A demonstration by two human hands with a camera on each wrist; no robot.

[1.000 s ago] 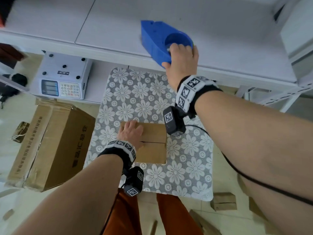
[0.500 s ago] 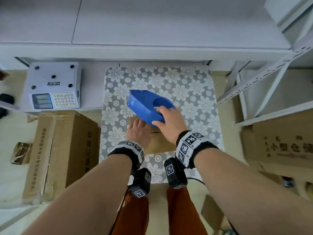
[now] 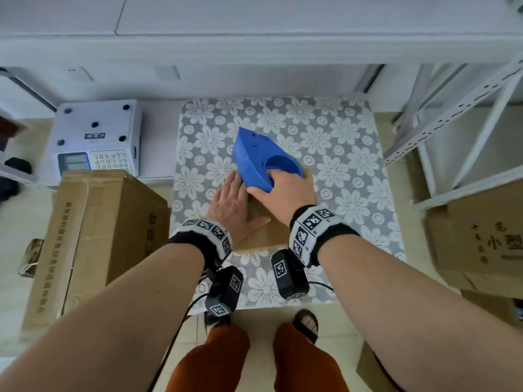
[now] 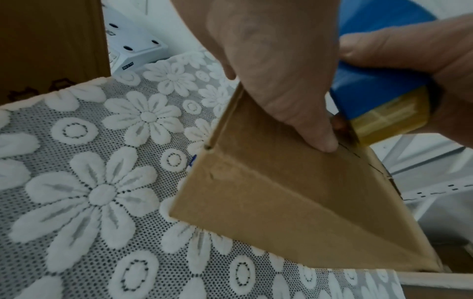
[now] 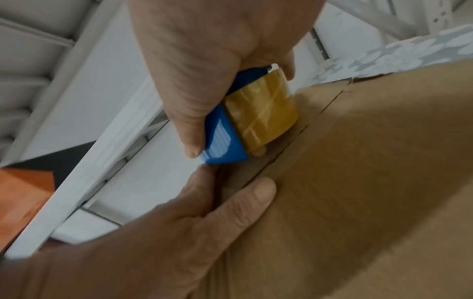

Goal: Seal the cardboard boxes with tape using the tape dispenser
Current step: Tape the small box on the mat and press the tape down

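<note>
A small brown cardboard box lies on the flower-patterned table; its closed flaps meet in a seam. My left hand lies flat on the box top with straight fingers, thumb near the seam. My right hand grips the blue tape dispenser, whose yellowish tape roll sits just above the seam at the box's far edge. The same box, dispenser and left hand show in the wrist views.
A white electronic scale stands left of the table. A large cardboard carton sits on the floor at the left, another carton at the right under white metal shelving. A white shelf runs along the back.
My right hand has brought the blue dispenser down from the back shelf onto the box beside my left hand. The left hand stayed on the box.
</note>
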